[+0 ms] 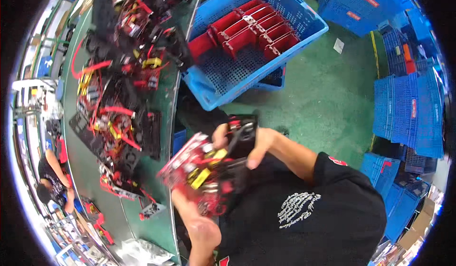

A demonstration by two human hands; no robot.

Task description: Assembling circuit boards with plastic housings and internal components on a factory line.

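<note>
In front of my body I hold a red circuit board assembly (202,173), tilted and blurred by motion, with yellow parts and red wires on it. My left hand (186,208) is closed on its lower left side, its fingers mostly hidden behind the board. At the upper right my right hand (261,145) grips a black panel (244,135), thumb on one side and fingers on the other. The panel seems joined to the board, but blur keeps this unsure.
Similar wired assemblies (116,128) crowd the green workbench (156,185) on my left. A blue crate (223,95) beyond holds several red pieces. Blue crates (394,109) are stacked at right. Clear plastic bags (142,251) lie near the bench's near end. Another person (52,175) sits across it.
</note>
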